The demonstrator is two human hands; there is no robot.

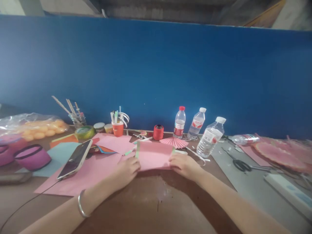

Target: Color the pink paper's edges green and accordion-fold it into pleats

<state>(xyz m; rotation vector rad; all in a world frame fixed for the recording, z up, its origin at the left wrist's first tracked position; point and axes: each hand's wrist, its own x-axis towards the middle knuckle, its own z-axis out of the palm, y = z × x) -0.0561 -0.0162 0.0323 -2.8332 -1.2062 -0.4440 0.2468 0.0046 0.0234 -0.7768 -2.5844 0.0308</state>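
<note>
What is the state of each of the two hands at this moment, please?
Left hand: closed, holding the left edge of the pink paper.
Right hand: closed, holding the right edge of the same paper.

Muted light, faint glare on tabletop (161, 198), blurry edges

The tabletop (136, 208) is being viewed from the head, close above, forward and down, the blue partition (156, 71) being faced.
</note>
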